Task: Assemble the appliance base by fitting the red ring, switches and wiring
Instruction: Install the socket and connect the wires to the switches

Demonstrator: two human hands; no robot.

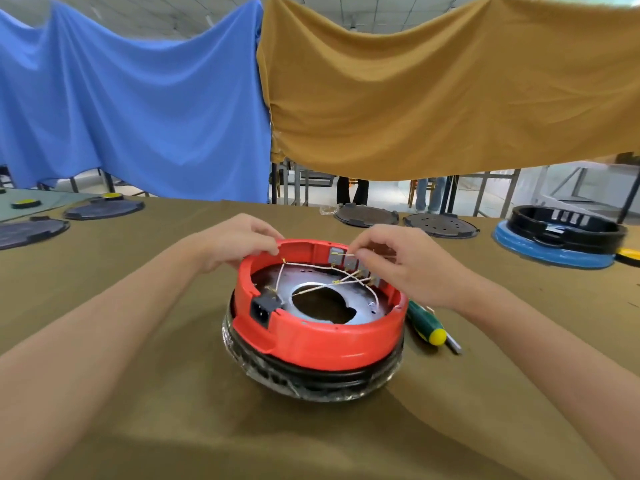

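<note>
While our left hand [239, 242] pinched a wire [281, 271] at the red ring [311, 337], our right hand [391, 261] pinched another beside the switches [349, 261], wiring apparently underway, seating terminals next.

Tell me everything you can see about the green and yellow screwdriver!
The screwdriver lies flat on the brown table cloth, just right of the red ring and close beside it. Its handle looks like dark green plastic with a rounded yellow end pointing toward the camera. Its far end is hidden under the right hand. Nobody is holding it. A grey tool lies alongside it.
</note>
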